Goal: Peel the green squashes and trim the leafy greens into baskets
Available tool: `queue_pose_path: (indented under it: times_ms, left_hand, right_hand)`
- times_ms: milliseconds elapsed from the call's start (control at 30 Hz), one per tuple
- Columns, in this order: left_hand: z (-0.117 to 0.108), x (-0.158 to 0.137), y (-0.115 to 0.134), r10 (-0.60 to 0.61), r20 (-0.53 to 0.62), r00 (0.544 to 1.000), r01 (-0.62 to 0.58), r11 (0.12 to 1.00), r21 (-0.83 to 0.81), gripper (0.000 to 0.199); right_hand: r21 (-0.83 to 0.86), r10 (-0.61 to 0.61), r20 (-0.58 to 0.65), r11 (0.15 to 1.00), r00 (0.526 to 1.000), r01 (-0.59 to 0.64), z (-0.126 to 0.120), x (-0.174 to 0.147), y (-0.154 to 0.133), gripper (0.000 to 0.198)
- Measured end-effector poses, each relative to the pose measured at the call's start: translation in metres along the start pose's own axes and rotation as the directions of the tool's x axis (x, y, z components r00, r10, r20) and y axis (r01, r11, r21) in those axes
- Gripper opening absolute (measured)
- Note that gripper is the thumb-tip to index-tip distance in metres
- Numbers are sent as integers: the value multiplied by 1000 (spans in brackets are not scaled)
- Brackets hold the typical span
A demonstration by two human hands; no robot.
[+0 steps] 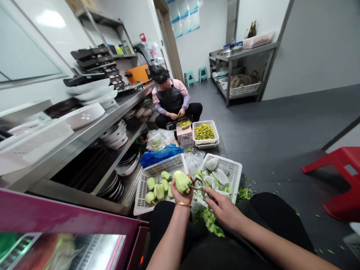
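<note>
My left hand [180, 197] is closed round a pale green chayote [182, 181], held up above the baskets. In my right hand [222, 207] is a metal peeler [198, 183], its head against the chayote's right side. To the left, a white basket [138, 204] holds several peeled chayotes [159, 190]. On the right stands another white basket [238, 170] with green peelings and white foam net sleeves [221, 174]. More peelings [210, 222] hang in a heap between my knees.
A co-worker [171, 97] sits ahead, handling yellow flowers beside a white basket of them [217, 135]. Blue plastic [160, 155] lies behind the left basket. Steel shelving [112, 120] with dishes runs along the left. A red stool [341, 176] stands at right; peel scraps [246, 193] litter the floor.
</note>
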State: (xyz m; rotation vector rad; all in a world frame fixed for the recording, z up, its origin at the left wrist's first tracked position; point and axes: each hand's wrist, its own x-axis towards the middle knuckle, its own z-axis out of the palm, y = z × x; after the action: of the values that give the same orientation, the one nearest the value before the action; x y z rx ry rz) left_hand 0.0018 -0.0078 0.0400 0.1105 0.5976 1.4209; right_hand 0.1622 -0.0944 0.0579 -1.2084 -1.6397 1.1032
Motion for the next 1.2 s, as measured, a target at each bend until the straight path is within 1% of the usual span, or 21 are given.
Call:
queue_pose_path:
  times_ms: [67,100,133,167,233,267,300,333,433,500,633,833,967,1067,1200]
  left_hand:
    - [3,0,-1,26,37,999,-28,999,32,29]
    - [5,0,-1,47,46,998,-50,997,51,30]
    - [7,1,0,69,51,996,-73,995,66,31]
    - [8,2,1,85,53,995,-89,993,74,31]
    - [12,3,3,99,63,993,-102,993,58,32]
    - [14,4,4,106,78,991,-110,993,44,32]
    - [17,5,5,113,100,988,-117,993,32,32]
    - [19,5,5,123,125,985,-127,992,25,32]
    - [25,5,4,139,176,975,-145,989,21,32]
    - [27,5,1,132,161,978,-140,989,41,33]
    - [29,6,-5,124,102,987,-137,980,142,35]
    - [31,11,-8,129,136,982,-140,987,76,34]
    - [29,14,-7,125,112,986,-139,982,130,34]
    - [26,17,-7,129,64,990,-139,973,183,32]
    - [22,20,-10,125,54,991,-134,964,230,32]
  right_hand:
    - [69,-15,-64,997,998,20,7,8,-8,46]
    - [110,-3,-75,994,997,11,12,8,-10,46]
    - [161,28,-58,987,998,-18,18,5,-9,48]
    - [221,72,-8,973,997,-69,23,0,-7,51]
    - [333,154,138,923,978,-192,31,-11,-2,57]
    - [378,174,190,895,966,-236,33,-15,1,60]
    - [415,178,203,875,963,-249,33,-17,3,61]
    - [445,172,181,864,968,-236,32,-17,4,62]
    - [517,148,65,841,987,-160,26,-4,4,60]
    - [546,133,55,826,990,-142,26,5,2,60]
    - [616,155,87,768,984,-175,33,11,0,62]
    - [687,182,57,706,982,-171,33,14,-5,60]
    - [670,197,69,717,978,-192,36,14,-5,57]
    - [643,225,90,731,970,-229,41,9,3,56]
    - [628,250,115,732,961,-265,38,3,12,56]
